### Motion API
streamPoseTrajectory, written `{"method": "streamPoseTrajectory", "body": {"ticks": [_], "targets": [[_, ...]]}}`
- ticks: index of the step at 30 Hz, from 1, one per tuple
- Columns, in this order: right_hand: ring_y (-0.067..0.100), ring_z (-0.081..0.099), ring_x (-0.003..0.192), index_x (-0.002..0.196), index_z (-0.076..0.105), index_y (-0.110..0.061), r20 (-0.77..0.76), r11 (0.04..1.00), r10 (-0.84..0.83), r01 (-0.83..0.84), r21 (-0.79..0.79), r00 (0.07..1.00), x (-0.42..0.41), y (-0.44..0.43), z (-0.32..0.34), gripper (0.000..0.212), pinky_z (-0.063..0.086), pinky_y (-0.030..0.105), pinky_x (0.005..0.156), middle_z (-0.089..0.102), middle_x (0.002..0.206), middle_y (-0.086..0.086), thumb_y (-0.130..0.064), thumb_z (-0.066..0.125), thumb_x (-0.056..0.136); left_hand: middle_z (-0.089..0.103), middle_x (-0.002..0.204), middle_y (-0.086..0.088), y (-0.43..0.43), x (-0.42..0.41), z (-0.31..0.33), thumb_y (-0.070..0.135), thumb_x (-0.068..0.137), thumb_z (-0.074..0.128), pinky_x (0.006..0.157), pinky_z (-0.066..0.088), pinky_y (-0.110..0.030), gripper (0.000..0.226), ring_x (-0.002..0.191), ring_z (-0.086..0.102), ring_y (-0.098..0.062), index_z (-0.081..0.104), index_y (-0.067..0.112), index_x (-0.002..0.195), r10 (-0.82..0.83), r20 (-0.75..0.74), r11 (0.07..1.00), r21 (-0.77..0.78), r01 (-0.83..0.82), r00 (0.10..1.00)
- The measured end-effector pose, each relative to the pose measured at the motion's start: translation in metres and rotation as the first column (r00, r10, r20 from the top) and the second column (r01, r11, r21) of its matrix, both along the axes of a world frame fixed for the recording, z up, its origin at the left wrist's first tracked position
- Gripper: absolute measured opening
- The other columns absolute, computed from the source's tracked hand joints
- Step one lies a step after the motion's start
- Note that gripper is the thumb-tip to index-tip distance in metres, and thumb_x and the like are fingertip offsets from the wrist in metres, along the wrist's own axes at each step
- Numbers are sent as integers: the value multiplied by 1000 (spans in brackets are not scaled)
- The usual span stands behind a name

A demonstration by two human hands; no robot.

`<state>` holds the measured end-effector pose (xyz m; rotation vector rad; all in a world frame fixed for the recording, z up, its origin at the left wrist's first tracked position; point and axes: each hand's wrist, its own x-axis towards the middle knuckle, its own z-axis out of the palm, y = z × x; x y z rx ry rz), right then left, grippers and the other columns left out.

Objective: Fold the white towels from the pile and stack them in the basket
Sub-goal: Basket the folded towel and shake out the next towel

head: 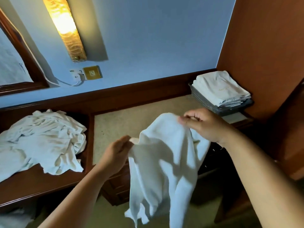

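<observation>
Head view showed the job partly done. A stack of folded towels (220, 88) already sat in the grey basket (202, 101) at two o'clock, rising above its rim. A crumpled pile (41, 139) of white towels lay on the wooden ledge (32, 181) at nine o'clock, none of them folded.

Between the two, one white towel (162, 155) hung loose from the centre down toward six o'clock, in front of the beige desk top (115, 122), with no fold made in it. The left hand (115, 152) pinched its upper edge on the nine o'clock side. The right hand (204, 124) had curled fingers on the upper edge toward one o'clock and seemed to pinch it, though blur made this less sure.

By my judgement, this towel and the whole pile remained to be folded and stacked.

The top folded towel carried a faint gold mark, too small to read. No other writing was legible.
</observation>
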<state>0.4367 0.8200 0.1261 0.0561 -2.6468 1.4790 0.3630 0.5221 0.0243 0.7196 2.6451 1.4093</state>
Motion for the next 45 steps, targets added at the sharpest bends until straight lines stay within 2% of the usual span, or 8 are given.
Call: {"method": "streamPoseTrajectory", "body": {"ticks": [5, 9, 17, 24, 29, 32, 42, 45], "targets": [[-13, 56, 74, 130, 53, -49, 71, 980, -12, -2, 199, 997, 7, -23, -13, 61, 41, 10, 68, 57, 80, -37, -56, 78, 75, 57, 69, 6, 49, 23, 80, 35, 104, 46, 55, 43, -24, 28, 61, 54, -6, 60, 19, 86, -226, -164, 961, 122, 248, 960], [0, 63, 66, 98, 70, -23, -30, 983, 56, -50, 175, 998, 8, -37, -22, 29, 50, 29, 62, 70, 74, -10, -49, 72, 87, 59, 72, 3, 60, 19, 102, 31, 105, 48, 56, 43, -22, 25, 64, 57, -9, 62, 21, 87, -270, -330, 958, -2, 285, 905], [9, 49, 66, 92, 69, -12, -203, 962, -216, 173, -211, 955, 9, -27, 8, 53, 37, 30, 65, 51, 69, -5, -62, 61, 77, 75, 106, 4, 67, 37, 10, 40, 95, 67, 83, 60, -43, 26, 96, 73, -16, 64, 24, 116, -367, 146, 930, 47, 364, 919], [7, 40, 54, 69, 53, -11, -64, 968, -211, 218, 122, 975, 19, 8, 15, 55, 32, 30, 59, 42, 58, -14, -62, 72, 78, 64, 68, -1, 42, 6, 19, 34, 106, 46, 55, 47, -32, 28, 59, 61, -19, 64, 23, 87, 182, 153, 928, 299, -221, 971], [-4, 60, 98, 130, 54, -48, 90, 975, -46, 25, 223, 995, 17, -28, 2, 72, 51, 23, 83, 63, 111, -22, -62, 82, 65, 51, 61, 6, 60, 14, 108, 31, 105, 52, 50, 35, -23, 33, 53, 48, -6, 59, 19, 75, -237, -275, 965, 47, 259, 932], [0, 68, 83, 103, 71, -34, 25, 990, 52, -55, 133, 998, 12, -44, -16, 26, 58, 33, 78, 74, 92, -14, -51, 75, 83, 58, 67, 3, 67, 12, 128, 31, 101, 61, 53, 37, -21, 27, 58, 54, -8, 63, 22, 75, -357, -324, 930, -35, 366, 876], [5, 41, 52, 90, 72, -16, -122, 993, -97, 104, 48, 988, 18, -11, 9, 27, 29, 31, 54, 44, 53, -7, -42, 66, 93, 67, 88, 13, -15, -34, -26, 17, 95, 67, 71, 51, -28, 30, 71, 67, -5, 60, 38, 74, -134, 100, 819, -549, 167, 986], [13, 51, 56, 86, 68, -12, -76, 990, 39, -28, 139, 996, 21, -30, 7, 40, 38, 36, 55, 57, 61, 4, -51, 61, 90, 69, 108, 3, -5, -33, -32, 13, 103, 55, 50, 50, -30, 14, 61, 73, -19, 60, 17, 90, 73, 266, 967, -255, -3, 961]]}}
